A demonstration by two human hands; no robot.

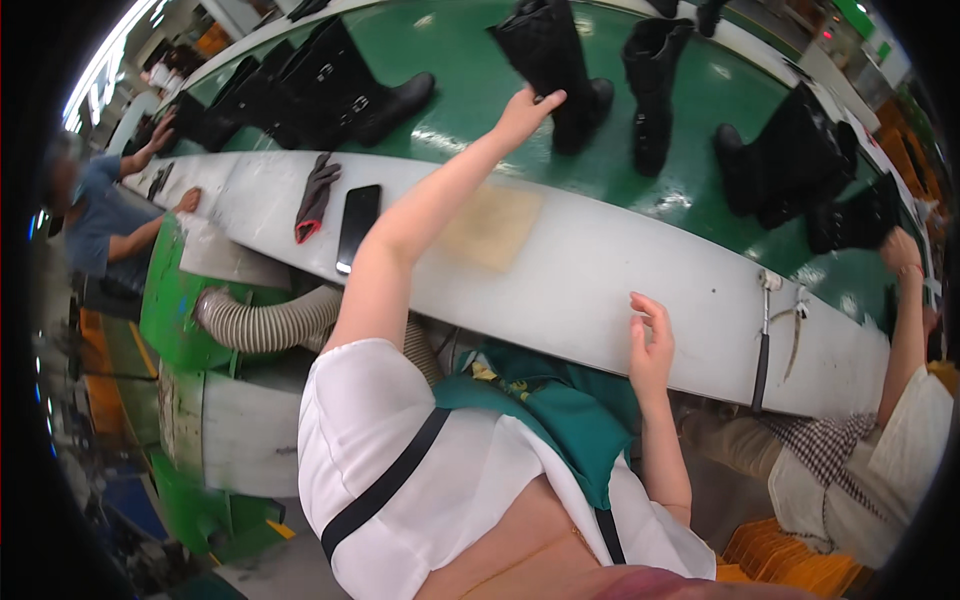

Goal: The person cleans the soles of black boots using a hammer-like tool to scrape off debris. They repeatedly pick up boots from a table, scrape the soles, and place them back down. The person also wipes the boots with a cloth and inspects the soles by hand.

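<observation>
My left arm reaches forward across the white table edge, and my left hand (pixel 528 115) grips a black boot (pixel 548 60) by its shaft. That boot leans over the green surface, its toe pointing right. My right hand (pixel 652 348) hovers by the near edge of the white ledge, fingers loosely curled and apart, with nothing in it. Just right of the held boot, another black boot (pixel 655 95) stands with a buckle low on it. On the ledge beneath my left forearm lies a beige square sheet (pixel 492 228).
On the white ledge (pixel 610 270) lie a phone (pixel 358 225), a dark glove (pixel 317 198) and a hammer (pixel 765 335). More black boots (pixel 340 90) stand left and right on the green surface (pixel 470 60). Co-workers' hands work at both sides. A ribbed hose (pixel 265 320) runs below left.
</observation>
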